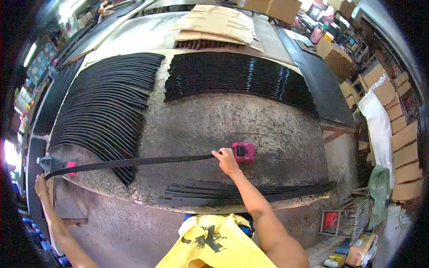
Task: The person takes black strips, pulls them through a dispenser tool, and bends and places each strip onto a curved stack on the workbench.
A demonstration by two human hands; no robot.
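A long black strap [134, 161] is stretched across the table between my two hands. My left hand [42, 186] is closed on its left end at the table's left edge, next to a grey-blue bottle-like thing [50, 164] and a small pink piece [71, 168]. With fingers pinched, my right hand [227, 161] grips the other end beside a pink container [248, 152] that has a dark square thing in it. Several flat black strips [210, 193] lie along the near table edge, below the strap.
Rows of black straps cover the left [103, 98] and the far middle [232, 73] of the worn table [210, 120]. Cardboard sheets [216, 22] are stacked at the back. Cardboard boxes [405, 152] and a metal-framed rack [330, 221] stand on the right. Another person [104, 9] is far left.
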